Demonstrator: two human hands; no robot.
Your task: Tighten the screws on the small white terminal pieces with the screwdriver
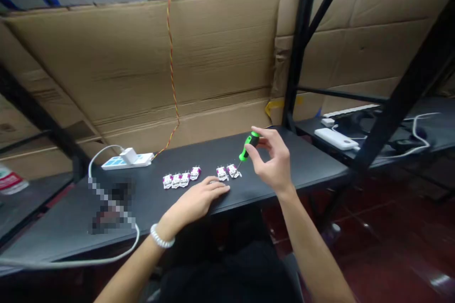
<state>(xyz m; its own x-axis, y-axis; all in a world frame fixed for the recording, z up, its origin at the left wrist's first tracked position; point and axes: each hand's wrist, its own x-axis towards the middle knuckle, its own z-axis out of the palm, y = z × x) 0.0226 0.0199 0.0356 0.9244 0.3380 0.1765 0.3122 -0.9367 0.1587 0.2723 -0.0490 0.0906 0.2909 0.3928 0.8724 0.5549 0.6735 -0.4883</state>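
Note:
In my right hand [272, 158] is a green and black screwdriver [249, 146], tilted, its shaft pointing down and left. The tip is at a small white and magenta part [232, 171] on the black table; whether it touches a screw is too small to tell. My left hand [206, 195] lies on the table's front part with fingers stretched out, close below a second white and magenta part [222, 173]. Left of these lie several similar parts, three in a tight row [176, 181] and one part [195, 173] slightly apart.
A white power strip [142, 161] with a plugged-in charger [128, 155] lies at the back left. Its white cable [137, 236] loops over the table's left side. A cardboard wall [213, 57] stands behind, and black metal posts [296, 57] frame the table [284, 189].

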